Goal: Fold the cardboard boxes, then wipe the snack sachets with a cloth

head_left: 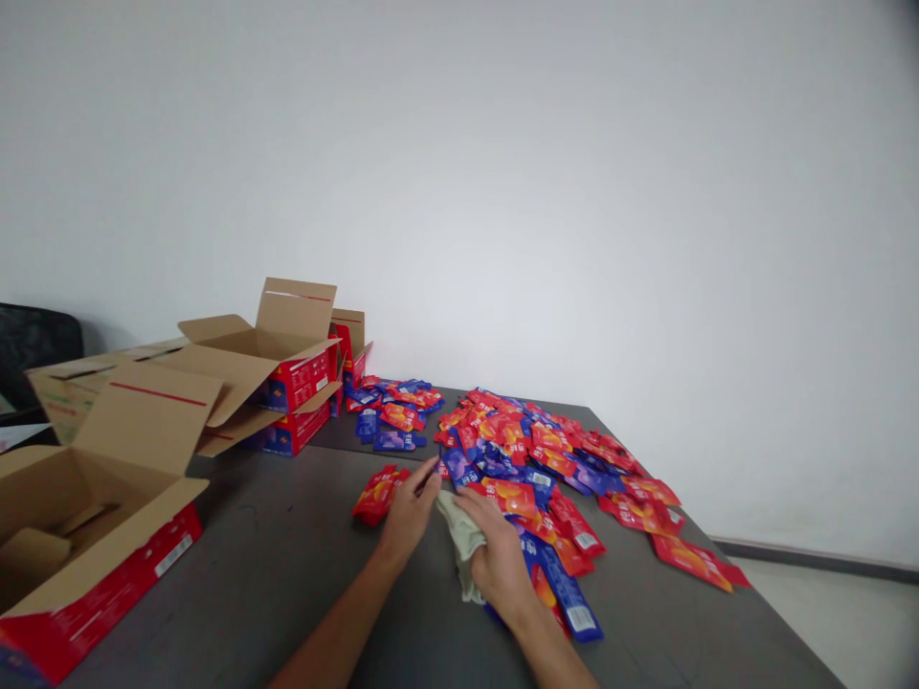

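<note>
My right hand (503, 560) is closed around a crumpled pale green cloth (463, 536), which hangs down between my two hands. My left hand (409, 512) is pinched, with its fingertips on a thin blue packet (440, 463) seen nearly edge-on; most of it is hidden. A big loose pile of red and blue foil packets (509, 435) spreads beyond and to the right of my hands. Just left of my left hand lies a small stack of red packets (377, 495). Several packets lie under and beside my right wrist, among them a long blue packet (571, 593).
An open red carton (129, 584) stands at the left front of the dark table (265, 555). Behind it are stacked open red cartons (305, 383) with raised flaps. A smaller packet pile (398, 411) lies near the white wall (546, 191). A black chair (39, 344) is far left.
</note>
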